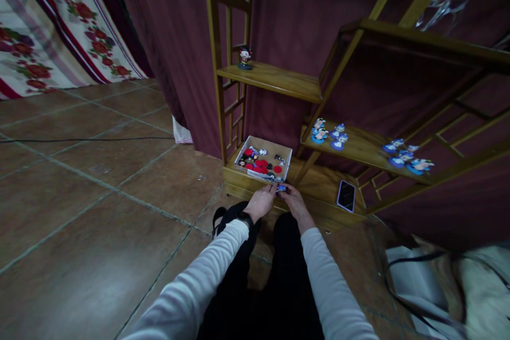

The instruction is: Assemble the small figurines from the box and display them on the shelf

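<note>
Between my two hands is a small blue-and-purple figurine [281,188], just in front of a shallow cardboard box. My left hand [262,201] has its fingers closed at the figurine's left side. On the other side, my right hand [294,202] pinches it with bent fingers. Much of the figurine is hidden by the fingertips. The open box [287,153] sits on the lowest shelf and holds several small figures and red round pieces [262,163].
A wooden display rack [274,78] bears a dark-haired figurine [245,58] on its upper shelf. Several blue figurines [339,137] stand on the middle shelf, with more [402,157] to the right. A phone [346,195] lies on the lowest shelf. Bags [422,276] rest at lower right.
</note>
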Demonstrator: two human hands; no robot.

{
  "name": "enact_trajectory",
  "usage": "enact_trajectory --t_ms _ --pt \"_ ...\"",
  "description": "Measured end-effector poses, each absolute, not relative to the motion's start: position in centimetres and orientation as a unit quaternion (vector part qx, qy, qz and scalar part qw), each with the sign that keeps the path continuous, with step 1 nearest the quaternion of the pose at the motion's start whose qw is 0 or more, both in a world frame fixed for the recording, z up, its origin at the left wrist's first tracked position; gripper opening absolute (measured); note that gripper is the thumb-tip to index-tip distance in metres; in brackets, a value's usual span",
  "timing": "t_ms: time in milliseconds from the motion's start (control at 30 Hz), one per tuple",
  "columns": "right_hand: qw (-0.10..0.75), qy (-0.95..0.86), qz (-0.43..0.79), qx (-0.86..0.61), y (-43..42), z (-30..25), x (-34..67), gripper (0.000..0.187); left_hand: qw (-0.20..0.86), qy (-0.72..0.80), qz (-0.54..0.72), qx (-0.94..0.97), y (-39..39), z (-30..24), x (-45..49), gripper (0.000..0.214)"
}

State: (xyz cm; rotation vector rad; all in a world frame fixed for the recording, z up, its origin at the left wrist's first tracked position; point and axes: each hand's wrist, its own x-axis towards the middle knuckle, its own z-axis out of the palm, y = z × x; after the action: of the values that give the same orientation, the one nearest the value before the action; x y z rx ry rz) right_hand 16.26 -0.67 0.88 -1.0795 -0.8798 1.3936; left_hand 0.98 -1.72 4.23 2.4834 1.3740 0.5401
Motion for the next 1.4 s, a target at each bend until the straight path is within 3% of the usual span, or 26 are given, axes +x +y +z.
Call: enact_trajectory --t_ms 267,367,467,1100,1400 --pt "0.545 -0.347 0.604 -0.467 -1.5 2.8 15.6 0.035 0.489 0.45 0.413 0.622 -0.5 2.4 2.0 0.034" --pt "0.557 -0.34 0.597 -0.466 -1.6 3.0 15.6 0.036 0.631 0.413 0.435 0.492 -0.3 2.2 2.3 0.029" --pt "0.566 -0.332 0.599 -0.46 -1.6 3.2 15.7 0.036 0.709 0.394 0.419 0.407 -0.1 2.2 2.2 0.025" --pt "0.571 -0.31 0.591 -0.478 -0.6 2.1 15.6 0.021 0.749 0.433 0.411 0.288 1.3 2.6 1.5 0.02" --pt "0.567 -0.32 0.588 -0.48 -0.4 1.8 15.7 0.027 0.761 0.411 0.429 0.262 1.7 2.2 1.4 0.006"
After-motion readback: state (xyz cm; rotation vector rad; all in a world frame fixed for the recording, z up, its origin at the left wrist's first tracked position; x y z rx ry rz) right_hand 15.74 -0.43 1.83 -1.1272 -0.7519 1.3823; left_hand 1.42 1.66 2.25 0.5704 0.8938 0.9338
